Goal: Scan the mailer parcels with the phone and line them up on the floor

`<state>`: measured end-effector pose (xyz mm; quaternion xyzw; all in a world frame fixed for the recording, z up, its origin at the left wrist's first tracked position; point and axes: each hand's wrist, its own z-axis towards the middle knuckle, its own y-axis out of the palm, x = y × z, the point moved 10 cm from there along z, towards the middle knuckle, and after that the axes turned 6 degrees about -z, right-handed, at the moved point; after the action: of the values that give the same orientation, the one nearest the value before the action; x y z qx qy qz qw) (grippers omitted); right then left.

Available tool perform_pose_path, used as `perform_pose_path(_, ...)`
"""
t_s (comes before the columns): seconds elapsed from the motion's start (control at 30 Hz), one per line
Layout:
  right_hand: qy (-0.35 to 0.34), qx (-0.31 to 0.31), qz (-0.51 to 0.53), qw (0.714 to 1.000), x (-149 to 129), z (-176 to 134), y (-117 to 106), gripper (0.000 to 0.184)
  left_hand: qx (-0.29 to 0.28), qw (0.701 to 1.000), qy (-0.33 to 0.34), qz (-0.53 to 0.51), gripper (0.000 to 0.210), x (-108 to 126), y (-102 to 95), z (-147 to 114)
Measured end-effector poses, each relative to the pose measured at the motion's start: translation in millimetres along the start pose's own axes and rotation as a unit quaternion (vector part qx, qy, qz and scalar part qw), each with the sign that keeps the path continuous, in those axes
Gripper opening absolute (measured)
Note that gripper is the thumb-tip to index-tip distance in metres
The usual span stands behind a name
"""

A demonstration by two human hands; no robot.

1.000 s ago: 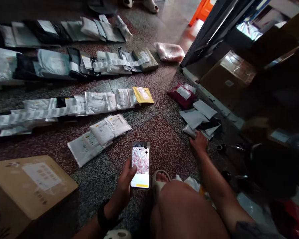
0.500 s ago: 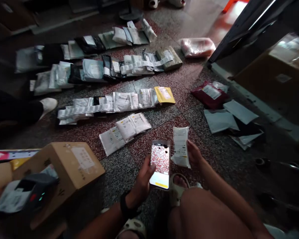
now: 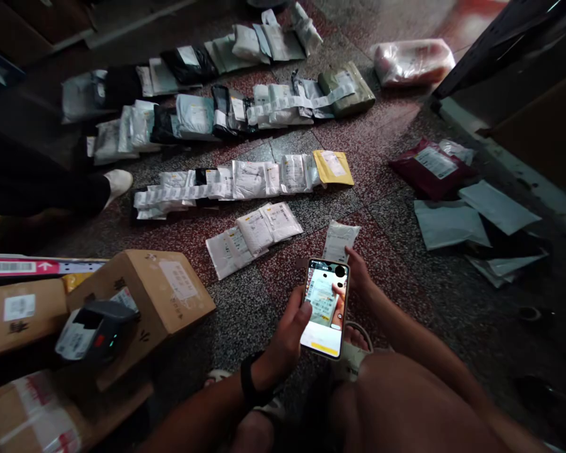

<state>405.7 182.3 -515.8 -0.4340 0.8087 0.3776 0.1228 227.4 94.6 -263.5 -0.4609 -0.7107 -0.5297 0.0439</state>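
Observation:
My left hand is closed round a smartphone, its thumb along the screen's left edge. On the lit screen is a camera picture of a labelled packet with fingers beside it. Just behind the phone, my right hand grips a white parcel packet by its right edge. The phone hides the packet's lower part. Beyond my hands, a short row of white packets lies overlapping on the speckled floor.
Longer rows of parcels stretch behind, one ending in a yellow envelope. A maroon parcel and grey mailers lie right. At left are a cardboard box, a label printer and another person's shoe.
The phone has moved right and now covers the packet's lower part; its screen shows the packet instead of floor. The whole view has shifted, so the floor things appear further right.

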Motion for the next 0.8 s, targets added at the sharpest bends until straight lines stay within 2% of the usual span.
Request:
perform_pose_path(0.3,-0.044,0.019,-0.007,0.999,-7.0,1.9,-7.7,0.046,0.017,1.000,0.002,0.021,0.052,-1.4,-6.2,-2.8)
perform_pose_path(0.5,-0.038,0.017,-0.011,0.999,-5.5,2.2,-9.8,0.045,0.001,1.000,0.002,0.015,0.047,-2.1,-4.4,-1.7)
perform_pose_path(0.67,-0.022,0.001,-0.015,1.000,-1.2,4.3,-10.0,0.046,0.009,1.000,-0.008,0.026,0.055,-3.1,-6.7,-0.8)
perform_pose_path(0.8,-0.042,0.000,0.011,0.999,-3.4,9.5,-15.2,0.043,0.019,0.999,0.004,0.039,0.056,-1.5,-8.6,-0.1)
